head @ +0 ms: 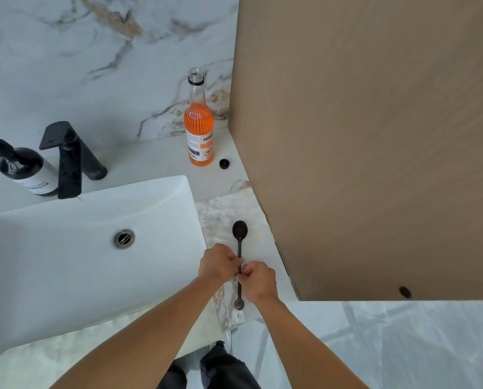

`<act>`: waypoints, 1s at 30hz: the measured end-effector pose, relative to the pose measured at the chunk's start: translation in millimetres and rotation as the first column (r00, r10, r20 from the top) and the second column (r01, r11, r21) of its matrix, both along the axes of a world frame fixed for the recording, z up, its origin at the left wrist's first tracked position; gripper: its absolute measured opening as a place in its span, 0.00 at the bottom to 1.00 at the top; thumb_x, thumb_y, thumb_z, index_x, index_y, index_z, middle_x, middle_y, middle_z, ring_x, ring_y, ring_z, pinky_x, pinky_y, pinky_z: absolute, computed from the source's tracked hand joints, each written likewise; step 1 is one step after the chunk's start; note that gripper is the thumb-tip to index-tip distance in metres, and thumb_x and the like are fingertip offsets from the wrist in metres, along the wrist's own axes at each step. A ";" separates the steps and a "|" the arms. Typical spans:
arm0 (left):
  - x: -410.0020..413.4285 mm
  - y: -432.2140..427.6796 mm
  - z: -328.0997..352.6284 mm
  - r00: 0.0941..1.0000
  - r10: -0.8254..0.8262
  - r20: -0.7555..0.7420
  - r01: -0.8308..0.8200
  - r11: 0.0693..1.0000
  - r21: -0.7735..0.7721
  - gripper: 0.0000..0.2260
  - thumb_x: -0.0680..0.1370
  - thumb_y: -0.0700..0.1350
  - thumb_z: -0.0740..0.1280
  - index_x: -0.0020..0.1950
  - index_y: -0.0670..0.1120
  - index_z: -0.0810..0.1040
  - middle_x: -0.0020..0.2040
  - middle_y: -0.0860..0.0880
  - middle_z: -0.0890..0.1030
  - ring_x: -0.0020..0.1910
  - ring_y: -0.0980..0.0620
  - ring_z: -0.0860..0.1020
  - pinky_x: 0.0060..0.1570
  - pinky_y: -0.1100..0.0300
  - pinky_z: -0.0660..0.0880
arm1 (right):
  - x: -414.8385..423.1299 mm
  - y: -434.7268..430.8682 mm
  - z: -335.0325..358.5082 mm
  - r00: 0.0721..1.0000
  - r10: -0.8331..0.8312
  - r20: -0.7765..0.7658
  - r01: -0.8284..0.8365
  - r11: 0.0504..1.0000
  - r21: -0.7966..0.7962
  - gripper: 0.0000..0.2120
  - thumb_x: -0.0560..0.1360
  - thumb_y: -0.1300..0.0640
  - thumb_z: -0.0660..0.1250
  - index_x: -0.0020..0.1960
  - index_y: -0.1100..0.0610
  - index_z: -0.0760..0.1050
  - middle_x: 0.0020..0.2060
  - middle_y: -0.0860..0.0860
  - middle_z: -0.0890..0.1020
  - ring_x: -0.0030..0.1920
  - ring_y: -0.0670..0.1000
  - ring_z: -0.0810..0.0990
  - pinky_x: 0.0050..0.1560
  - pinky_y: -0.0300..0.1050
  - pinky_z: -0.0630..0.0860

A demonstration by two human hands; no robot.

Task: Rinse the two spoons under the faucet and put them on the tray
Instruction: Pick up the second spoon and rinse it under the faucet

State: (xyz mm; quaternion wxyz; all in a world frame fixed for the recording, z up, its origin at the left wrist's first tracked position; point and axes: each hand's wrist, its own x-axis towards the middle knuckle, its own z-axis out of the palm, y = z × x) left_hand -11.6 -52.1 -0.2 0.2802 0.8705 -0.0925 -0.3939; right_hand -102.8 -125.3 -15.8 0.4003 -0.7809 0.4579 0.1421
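Note:
On the marble-patterned tray (219, 215), right of the white sink (66, 276), lies a dark spoon (239, 231) with its large bowl pointing away from me. A smaller dark round end (239, 304) shows near the tray's front edge, in line with that spoon; I cannot tell whether it is a second spoon. My left hand (218, 263) and my right hand (259, 279) meet over the middle of the handle, fingers pinched on it and hiding that stretch. The black faucet (69, 167) stands at the back of the sink, with no water visible.
A black soap dispenser (24, 169) stands left of the faucet. An open orange drink bottle (198, 127) and its black cap (224, 163) are on the counter behind the tray. A wooden cabinet side (375, 136) rises right beside the tray.

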 end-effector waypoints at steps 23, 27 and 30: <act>52.7 76.3 14.0 0.912 0.335 -0.237 -0.378 0.911 -0.166 0.05 0.74 0.39 0.74 0.48 0.39 0.83 0.41 0.44 0.84 0.33 0.48 0.84 0.31 0.58 0.83 | 69.2 52.3 24.4 0.997 0.054 0.056 -0.063 0.984 0.167 0.13 0.73 0.62 0.68 0.32 0.50 0.73 0.39 0.51 0.81 0.44 0.54 0.83 0.47 0.45 0.79; 76.7 118.0 17.7 0.880 0.409 -0.241 -0.453 0.875 -0.172 0.06 0.74 0.39 0.74 0.49 0.38 0.83 0.41 0.43 0.85 0.35 0.47 0.85 0.33 0.56 0.84 | 99.0 86.8 29.6 0.993 0.107 0.053 -0.116 0.972 0.204 0.11 0.73 0.62 0.68 0.33 0.51 0.74 0.39 0.53 0.81 0.46 0.59 0.84 0.46 0.50 0.80; 94.7 147.0 17.9 0.858 0.451 -0.247 -0.499 0.847 -0.183 0.08 0.75 0.39 0.73 0.50 0.36 0.82 0.41 0.43 0.84 0.35 0.47 0.85 0.35 0.55 0.84 | 120.4 109.8 31.8 0.987 0.153 0.052 -0.161 0.961 0.226 0.07 0.73 0.62 0.67 0.37 0.55 0.75 0.37 0.54 0.80 0.35 0.55 0.80 0.29 0.43 0.77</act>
